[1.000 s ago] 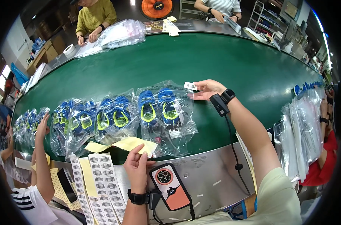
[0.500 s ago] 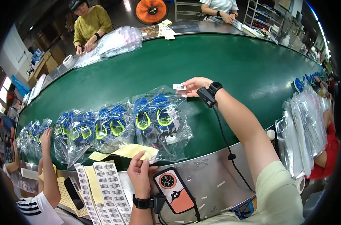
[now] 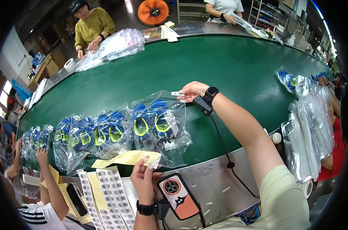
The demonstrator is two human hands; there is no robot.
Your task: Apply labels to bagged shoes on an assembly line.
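Observation:
My left hand [image 3: 144, 179] pinches the end of a pale yellow strip of label backing paper [image 3: 120, 159] at the belt's near edge. Between the fingertips of my right hand [image 3: 195, 92] is a small white barcode label [image 3: 177, 93]. That label lies over the upper right corner of a clear plastic bag [image 3: 179, 140], and whether it is stuck down I cannot tell. Inside the bag sits a pair of blue shoes [image 3: 141, 120] with lime-green collars. More bagged blue shoes [image 3: 115, 128] line up to its left on the green belt.
Barcode label sheets [image 3: 114, 195] and a phone in an orange and white case [image 3: 178, 196] rest on the metal ledge [image 3: 216, 180]. A co-worker's hand [image 3: 42, 158] reaches in at left. Stacked plastic bags [image 3: 306, 134] and another bagged pair [image 3: 287, 80] are at right.
My right hand has moved left and slightly down, bringing the label over the bag's corner. The co-worker's hand at left has lowered. Another bagged pair has come into view at right.

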